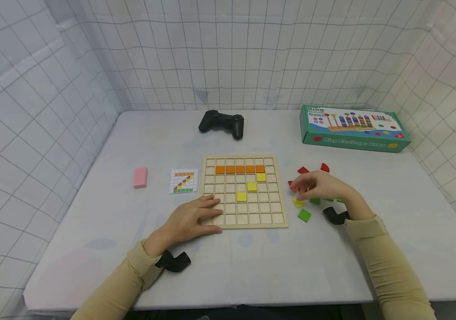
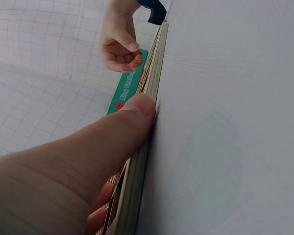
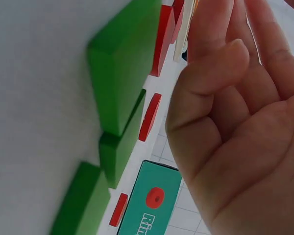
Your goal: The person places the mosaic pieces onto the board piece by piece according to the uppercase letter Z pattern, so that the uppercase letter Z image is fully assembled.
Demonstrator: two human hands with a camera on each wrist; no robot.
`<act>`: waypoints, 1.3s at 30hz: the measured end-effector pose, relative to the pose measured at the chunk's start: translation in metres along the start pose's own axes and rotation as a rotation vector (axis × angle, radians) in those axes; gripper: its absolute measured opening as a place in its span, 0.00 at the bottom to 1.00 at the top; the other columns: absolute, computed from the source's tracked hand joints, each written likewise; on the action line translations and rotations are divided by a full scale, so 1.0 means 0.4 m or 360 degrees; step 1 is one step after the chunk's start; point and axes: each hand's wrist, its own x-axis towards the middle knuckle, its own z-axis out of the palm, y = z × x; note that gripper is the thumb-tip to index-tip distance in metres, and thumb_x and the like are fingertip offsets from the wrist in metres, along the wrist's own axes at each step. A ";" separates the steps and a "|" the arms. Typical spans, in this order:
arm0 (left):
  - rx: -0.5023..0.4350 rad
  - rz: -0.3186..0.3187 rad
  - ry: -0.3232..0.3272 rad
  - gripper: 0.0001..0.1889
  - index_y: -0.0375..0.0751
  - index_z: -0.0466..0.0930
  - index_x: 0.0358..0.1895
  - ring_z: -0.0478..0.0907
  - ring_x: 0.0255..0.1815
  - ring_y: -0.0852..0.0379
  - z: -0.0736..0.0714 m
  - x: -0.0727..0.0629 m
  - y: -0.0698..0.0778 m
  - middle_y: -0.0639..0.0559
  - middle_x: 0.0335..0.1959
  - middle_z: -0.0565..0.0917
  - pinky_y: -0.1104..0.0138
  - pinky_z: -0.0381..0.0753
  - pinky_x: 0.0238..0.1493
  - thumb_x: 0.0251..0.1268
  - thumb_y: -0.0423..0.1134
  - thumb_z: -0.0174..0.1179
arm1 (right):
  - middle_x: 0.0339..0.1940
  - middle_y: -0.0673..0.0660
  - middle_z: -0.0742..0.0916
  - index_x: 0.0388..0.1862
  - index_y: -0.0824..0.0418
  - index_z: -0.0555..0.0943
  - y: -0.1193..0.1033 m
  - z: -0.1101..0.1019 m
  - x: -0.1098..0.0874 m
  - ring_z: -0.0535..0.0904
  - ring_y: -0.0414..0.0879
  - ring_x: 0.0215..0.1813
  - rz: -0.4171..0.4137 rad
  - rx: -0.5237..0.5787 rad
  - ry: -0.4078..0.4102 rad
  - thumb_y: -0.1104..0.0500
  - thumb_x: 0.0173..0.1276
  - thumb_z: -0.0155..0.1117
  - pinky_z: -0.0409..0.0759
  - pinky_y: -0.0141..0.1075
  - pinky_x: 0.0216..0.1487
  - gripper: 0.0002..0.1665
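A square wooden grid board lies on the table. It holds a row of orange tiles and a diagonal of yellow tiles. My left hand rests on the board's lower left corner, fingers spread, its thumb against the near edge. To the right of the board, my right hand hovers low over loose pieces with loosely bent fingers; nothing shows between them. Just below its fingertips lies a yellow tile. Green tiles and red pieces lie around that hand, some partly hidden by it.
A pattern card lies left of the board, with a pink block farther left. Behind the board is a black game controller. A green Ring Challenge Game box sits at the back right. Grid-lined cloth walls surround the table.
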 end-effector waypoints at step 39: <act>0.0169 0.0009 0.0041 0.32 0.40 0.81 0.54 0.68 0.64 0.50 -0.022 -0.008 0.006 0.44 0.61 0.74 0.57 0.71 0.61 0.50 0.60 0.66 | 0.30 0.56 0.80 0.40 0.63 0.83 0.015 0.017 -0.007 0.73 0.48 0.33 0.0101 0.0021 -0.0036 0.63 0.52 0.74 0.74 0.30 0.32 0.15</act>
